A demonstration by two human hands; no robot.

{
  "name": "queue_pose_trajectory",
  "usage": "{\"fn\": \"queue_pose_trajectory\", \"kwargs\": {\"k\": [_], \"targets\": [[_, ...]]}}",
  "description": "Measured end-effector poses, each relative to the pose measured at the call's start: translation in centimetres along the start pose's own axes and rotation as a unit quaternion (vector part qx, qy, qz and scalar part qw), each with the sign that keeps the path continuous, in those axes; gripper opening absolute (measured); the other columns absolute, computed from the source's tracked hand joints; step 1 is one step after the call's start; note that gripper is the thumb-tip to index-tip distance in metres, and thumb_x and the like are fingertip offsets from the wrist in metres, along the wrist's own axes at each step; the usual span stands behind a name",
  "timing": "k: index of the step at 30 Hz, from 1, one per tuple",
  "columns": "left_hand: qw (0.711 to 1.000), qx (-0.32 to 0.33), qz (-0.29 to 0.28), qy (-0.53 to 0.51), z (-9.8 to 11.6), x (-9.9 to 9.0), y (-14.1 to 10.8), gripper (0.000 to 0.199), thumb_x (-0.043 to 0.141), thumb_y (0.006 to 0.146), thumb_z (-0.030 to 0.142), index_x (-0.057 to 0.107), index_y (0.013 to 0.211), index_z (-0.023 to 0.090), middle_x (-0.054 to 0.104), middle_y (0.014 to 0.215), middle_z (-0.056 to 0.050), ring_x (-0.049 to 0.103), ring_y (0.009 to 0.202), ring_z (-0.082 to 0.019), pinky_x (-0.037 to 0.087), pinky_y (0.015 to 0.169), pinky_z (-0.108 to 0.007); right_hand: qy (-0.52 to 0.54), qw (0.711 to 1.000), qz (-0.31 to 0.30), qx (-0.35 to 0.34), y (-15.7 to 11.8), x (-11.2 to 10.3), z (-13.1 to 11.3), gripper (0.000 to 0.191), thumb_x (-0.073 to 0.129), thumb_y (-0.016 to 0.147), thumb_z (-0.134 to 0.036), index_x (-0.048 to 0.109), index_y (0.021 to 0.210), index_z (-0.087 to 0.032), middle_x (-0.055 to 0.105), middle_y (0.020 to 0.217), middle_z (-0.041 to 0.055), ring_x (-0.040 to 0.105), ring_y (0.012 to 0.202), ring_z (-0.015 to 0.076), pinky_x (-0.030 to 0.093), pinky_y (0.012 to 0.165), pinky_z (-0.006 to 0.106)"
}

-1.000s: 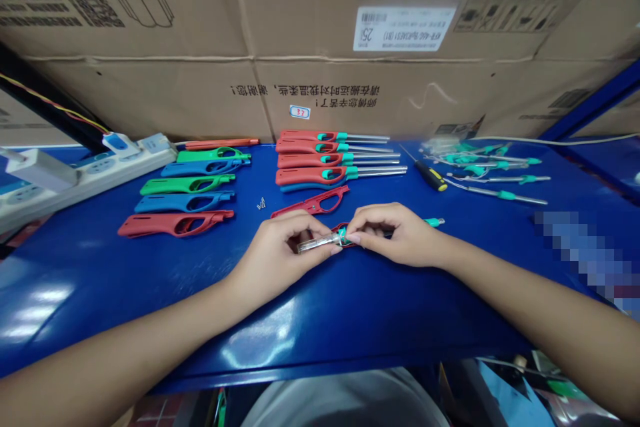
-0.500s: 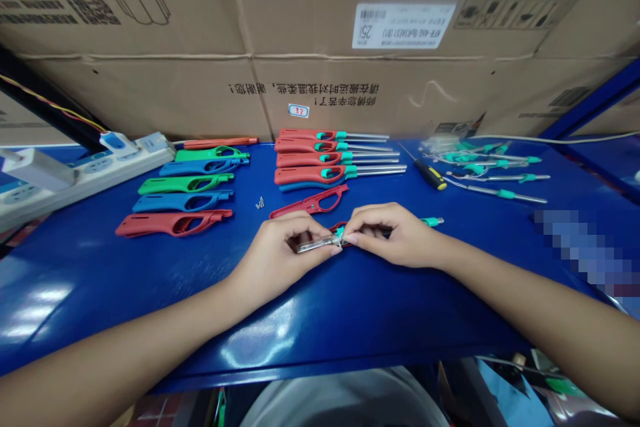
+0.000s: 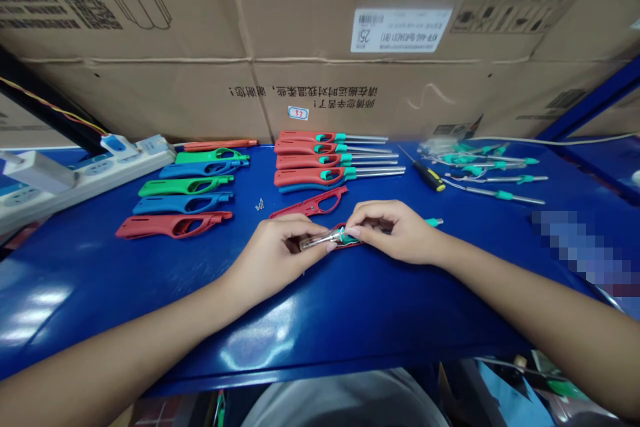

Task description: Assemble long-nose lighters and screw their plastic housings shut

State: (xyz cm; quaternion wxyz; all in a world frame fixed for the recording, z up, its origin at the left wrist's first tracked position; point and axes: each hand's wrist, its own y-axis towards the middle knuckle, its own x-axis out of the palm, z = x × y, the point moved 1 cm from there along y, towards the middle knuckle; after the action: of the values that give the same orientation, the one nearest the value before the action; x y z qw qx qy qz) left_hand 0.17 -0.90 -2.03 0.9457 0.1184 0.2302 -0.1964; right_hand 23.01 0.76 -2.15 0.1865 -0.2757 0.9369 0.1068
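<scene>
My left hand [image 3: 270, 257] is closed around a clear lighter fuel tank [image 3: 316, 240], thumb below and fingers above. At the tank's right end is a small teal part [image 3: 344, 236], pinched between my right hand's thumb and fingers. My right hand [image 3: 400, 233] covers much of what lies beneath it. Under the fingers shows the edge of a red lighter shell half [image 3: 345, 245]; a teal piece with a metal tip [image 3: 434, 221] sticks out beyond the right hand. Just behind my hands lies another red shell half [image 3: 306, 204], with several small screws [image 3: 259, 204] to its left.
Lighters with metal barrels [image 3: 307, 177] are stacked at the back middle. Coloured shell halves [image 3: 183, 201] lie at left, beside a power strip [image 3: 95, 170]. A screwdriver [image 3: 429, 175] and several teal-collared barrels with wires [image 3: 505, 195] lie at right. A cardboard box [image 3: 310, 33] stands behind.
The clear tank has turned slightly and shows more between my fingers. My right fingers have shifted slightly up and right, leaving more of the teal part and red shell in view.
</scene>
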Motion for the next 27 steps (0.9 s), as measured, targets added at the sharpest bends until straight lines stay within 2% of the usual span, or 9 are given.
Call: {"fn": "queue_pose_trajectory", "kwargs": {"k": [10, 17, 22, 27], "targets": [[0.999, 0.013, -0.005, -0.030, -0.29, 0.32, -0.17, 0.015, 0.074, 0.088, 0.030, 0.081, 0.100, 0.024, 0.073, 0.085, -0.002, 0.059, 0.067, -0.012, 0.045, 0.060, -0.023, -0.022, 0.999, 0.011, -0.035, 0.00, 0.34, -0.31, 0.018, 0.063, 0.092, -0.029, 0.071, 0.086, -0.015, 0.064, 0.080, 0.0018, 0.047, 0.059, 0.0077, 0.035, 0.053, 0.022], [0.999, 0.010, -0.011, -0.034, -0.40, 0.48, -0.25, 0.016, 0.074, 0.088, 0.029, 0.081, 0.101, 0.024, 0.072, 0.085, -0.003, 0.062, 0.073, -0.014, 0.047, 0.064, -0.025, -0.016, 1.000, 0.016, -0.009, -0.01, 0.49, -0.28, 0.019, 0.064, 0.090, -0.032, 0.071, 0.083, -0.015, 0.063, 0.075, 0.0008, 0.045, 0.056, 0.0075, 0.034, 0.052, 0.022], [0.999, 0.003, 0.009, -0.045, -0.12, 0.45, -0.03, 0.014, 0.075, 0.086, 0.030, 0.081, 0.098, 0.023, 0.073, 0.083, -0.002, 0.058, 0.066, -0.011, 0.044, 0.059, -0.023, 0.034, 0.999, 0.009, 0.041, 0.14, 0.39, -0.29, 0.022, 0.065, 0.089, -0.037, 0.069, 0.086, -0.015, 0.060, 0.069, -0.0012, 0.046, 0.057, 0.0084, 0.036, 0.054, 0.022], [0.999, 0.002, 0.013, -0.042, 0.00, 0.41, -0.03, 0.013, 0.077, 0.084, 0.029, 0.080, 0.095, 0.022, 0.073, 0.082, -0.002, 0.056, 0.064, -0.011, 0.042, 0.058, -0.023, 0.051, 0.997, 0.004, 0.057, 0.19, 0.29, -0.41, 0.022, 0.065, 0.088, -0.037, 0.066, 0.083, -0.015, 0.056, 0.066, -0.0029, 0.044, 0.056, 0.0078, 0.035, 0.054, 0.022]]}}
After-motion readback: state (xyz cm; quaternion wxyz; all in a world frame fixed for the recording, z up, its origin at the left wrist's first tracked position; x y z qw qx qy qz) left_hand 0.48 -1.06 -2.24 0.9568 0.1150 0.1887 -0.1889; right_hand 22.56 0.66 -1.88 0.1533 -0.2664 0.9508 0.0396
